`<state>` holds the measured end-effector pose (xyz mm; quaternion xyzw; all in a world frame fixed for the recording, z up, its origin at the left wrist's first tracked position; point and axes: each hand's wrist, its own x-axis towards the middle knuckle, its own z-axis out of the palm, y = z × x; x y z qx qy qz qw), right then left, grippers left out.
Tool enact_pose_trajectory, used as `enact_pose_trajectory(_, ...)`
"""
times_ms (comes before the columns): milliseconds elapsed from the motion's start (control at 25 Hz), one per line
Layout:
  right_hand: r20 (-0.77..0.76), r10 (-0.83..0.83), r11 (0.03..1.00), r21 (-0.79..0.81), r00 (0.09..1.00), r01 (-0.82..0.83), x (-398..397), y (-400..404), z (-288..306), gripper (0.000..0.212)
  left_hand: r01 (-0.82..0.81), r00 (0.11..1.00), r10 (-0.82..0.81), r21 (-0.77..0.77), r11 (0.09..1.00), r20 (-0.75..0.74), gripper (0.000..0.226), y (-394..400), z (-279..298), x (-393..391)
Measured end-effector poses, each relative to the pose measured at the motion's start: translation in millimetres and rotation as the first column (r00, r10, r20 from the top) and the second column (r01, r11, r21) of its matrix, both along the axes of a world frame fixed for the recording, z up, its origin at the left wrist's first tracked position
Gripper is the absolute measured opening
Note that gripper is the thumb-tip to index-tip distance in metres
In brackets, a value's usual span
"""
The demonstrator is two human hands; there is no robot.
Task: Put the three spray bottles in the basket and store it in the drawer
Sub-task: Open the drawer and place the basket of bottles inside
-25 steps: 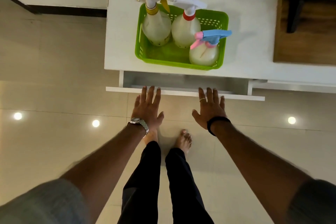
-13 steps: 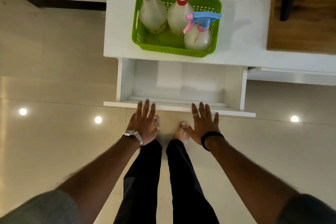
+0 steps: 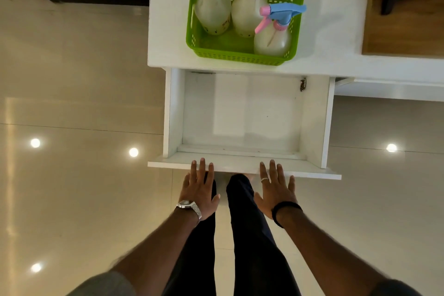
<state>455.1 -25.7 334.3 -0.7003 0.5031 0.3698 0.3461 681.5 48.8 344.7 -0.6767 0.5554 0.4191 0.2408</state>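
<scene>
Beyond both hands, past the far end of the open drawer (image 3: 242, 113), the green basket (image 3: 230, 54) sits on the white cabinet top (image 3: 168, 31) with all three spray bottles upright inside it: the yellow-collared bottle (image 3: 211, 12) and the red-collared bottle (image 3: 247, 14) side by side at the back, the pink-and-blue bottle (image 3: 274, 38) nearer, toward the right hand's side. The drawer stands pulled well out and bare inside, which I take as room made ready for the basket. The left hand (image 3: 199, 190) and right hand (image 3: 276, 192) lie flat with fingers spread, their fingertips on the top edge of the drawer front (image 3: 240, 165), clasping nothing; the placing suits drawing the drawer outward from its front. Likely next is a reach across the drawer to lift the basket. The spray heads of the two back bottles are cut off by the picture's top edge, and the feet are hidden under the drawer front.
</scene>
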Motion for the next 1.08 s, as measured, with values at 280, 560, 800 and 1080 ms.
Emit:
enact_pose_trajectory(280,-0.065,-0.006,0.997,0.082,0.998,0.011,-4.2,33.4,6.8,0.087,0.04,0.999,-0.037,0.094,0.995,-0.027,0.089,29.6,6.3,-6.0)
enact_pose_trajectory(560,-0.106,-0.039,0.995,0.09,0.994,0.048,5.3,26.6,10.0,0.08,0.047,0.998,-0.042,0.123,0.991,-0.046,0.083,16.5,2.1,9.8)
enact_pose_trajectory(800,-0.027,-0.152,0.975,-0.166,0.988,0.145,24.3,-128.0,19.6,0.075,-0.181,0.983,0.171,-0.213,0.96,-0.065,0.068,-136.0,4.8,106.8)
enact_pose_trajectory(1080,0.439,-0.773,0.456,-0.117,0.458,0.882,56.1,-338.2,63.2,0.046,-0.917,0.392,0.714,-0.184,0.354,-0.58,0.048,-322.8,58.3,176.4)
